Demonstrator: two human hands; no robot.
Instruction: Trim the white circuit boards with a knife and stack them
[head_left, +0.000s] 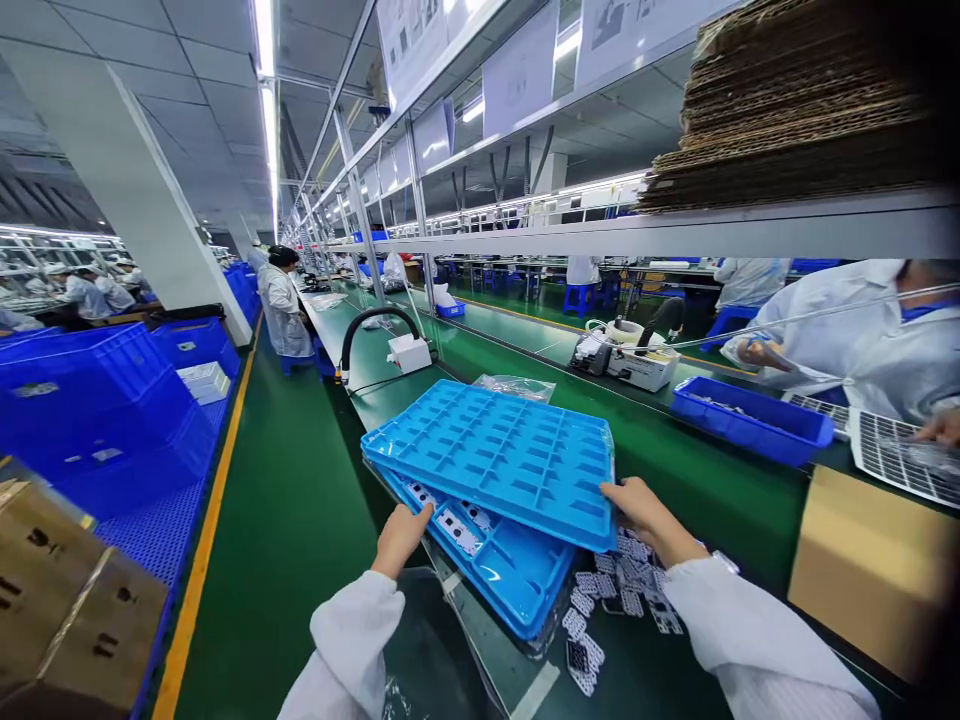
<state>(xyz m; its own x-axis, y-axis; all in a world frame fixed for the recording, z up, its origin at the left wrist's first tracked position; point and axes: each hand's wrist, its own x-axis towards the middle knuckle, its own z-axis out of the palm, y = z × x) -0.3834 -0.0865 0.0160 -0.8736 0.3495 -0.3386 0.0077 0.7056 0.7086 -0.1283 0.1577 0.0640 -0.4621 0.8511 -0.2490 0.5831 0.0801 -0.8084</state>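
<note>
Trouble looks likeliest at the skewed stack: the right hand (645,515) grasps the near corner of the upper blue tray (495,455), which lies crooked over the lower tray (514,580) on the green conveyor (690,490), while the left hand (401,535) clasps the lower tray's near edge. A slip could, I'd say, spill the small boards (459,530) inside, or the right sleeve (750,630) sweep the loose boards (622,590) off.

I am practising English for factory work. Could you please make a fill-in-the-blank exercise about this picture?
1. The left hand and the right hand hold a compartment tray coloured ____.
2. Small loose parts lie on a work surface that is ____.
3. The overhead shelf carries stacked sheets of ____.
Missing words: blue, green, cardboard.
</note>
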